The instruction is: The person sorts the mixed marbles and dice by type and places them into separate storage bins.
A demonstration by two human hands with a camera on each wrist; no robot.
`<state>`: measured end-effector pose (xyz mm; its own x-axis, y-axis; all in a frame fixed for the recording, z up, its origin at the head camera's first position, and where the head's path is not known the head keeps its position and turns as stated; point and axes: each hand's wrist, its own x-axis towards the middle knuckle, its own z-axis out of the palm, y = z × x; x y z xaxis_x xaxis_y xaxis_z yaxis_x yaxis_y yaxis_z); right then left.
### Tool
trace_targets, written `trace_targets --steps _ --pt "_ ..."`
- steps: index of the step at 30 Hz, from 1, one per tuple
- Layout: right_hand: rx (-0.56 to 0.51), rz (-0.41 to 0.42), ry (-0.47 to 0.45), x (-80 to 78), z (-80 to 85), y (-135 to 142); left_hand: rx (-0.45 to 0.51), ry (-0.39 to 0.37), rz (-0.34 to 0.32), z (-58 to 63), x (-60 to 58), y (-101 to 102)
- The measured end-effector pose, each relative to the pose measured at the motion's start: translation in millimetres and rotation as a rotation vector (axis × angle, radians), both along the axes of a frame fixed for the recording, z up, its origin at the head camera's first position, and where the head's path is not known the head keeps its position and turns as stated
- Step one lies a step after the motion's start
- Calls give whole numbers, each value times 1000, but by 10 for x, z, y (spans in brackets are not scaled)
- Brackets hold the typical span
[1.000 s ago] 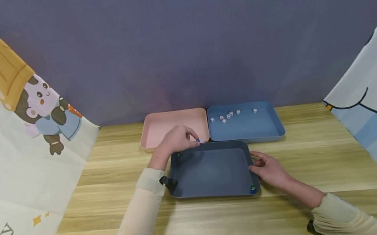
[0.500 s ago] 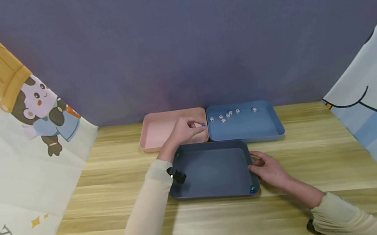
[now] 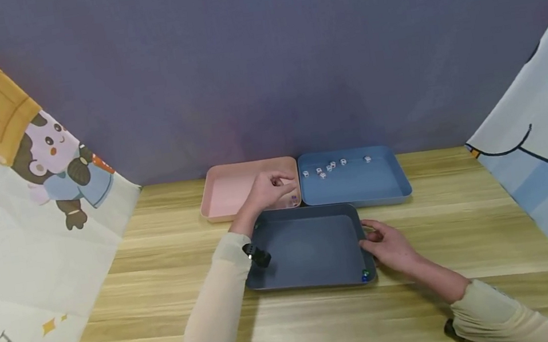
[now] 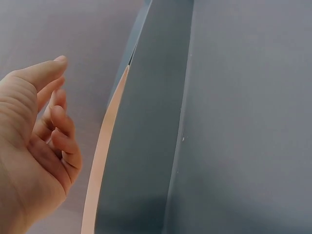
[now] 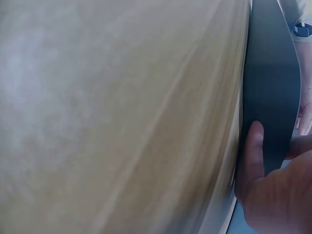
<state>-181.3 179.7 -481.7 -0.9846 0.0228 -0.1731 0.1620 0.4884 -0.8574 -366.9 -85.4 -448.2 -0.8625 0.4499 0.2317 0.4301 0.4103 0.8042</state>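
Note:
My left hand (image 3: 267, 191) hovers over the pink tray (image 3: 219, 192), thumb and fingertips apart. The left wrist view shows the same hand (image 4: 41, 131) with loosely curled fingers and nothing visible between them. Below its fingertips, small blurred purplish dice (image 3: 294, 198) are in the tray's front right corner. My right hand (image 3: 393, 247) grips the right side of the dark grey tray (image 3: 310, 247). In the right wrist view a finger lies along that tray's outer wall (image 5: 273, 83). A green die (image 3: 366, 272) and a blue die (image 3: 365, 278) sit in its front right corner.
A blue tray (image 3: 359, 186) stands right of the pink one, with several white dice (image 3: 329, 168) toward its back. A small greenish piece (image 3: 256, 226) shows at the dark tray's back left corner. The trays rest on a wooden table (image 3: 163, 278) before a dark backdrop (image 3: 260, 69).
My left hand has moved up and right from the dark tray's back edge to over the pink tray. The blue die it pinched has left its fingertips. The right hand has kept its hold.

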Motion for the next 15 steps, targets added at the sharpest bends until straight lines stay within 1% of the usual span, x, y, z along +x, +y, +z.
trace_targets --steps 5,9,12,15 --pt "-6 4 0 -5 -6 0 -16 0 13 26 27 -64" --pt "-19 9 -9 3 -5 0 -78 9 20 77 64 -133" --pt "-26 11 -23 9 -3 3 -196 25 29 135 105 -193" --pt "-24 15 -23 9 4 6 -384 49 58 231 176 -266"
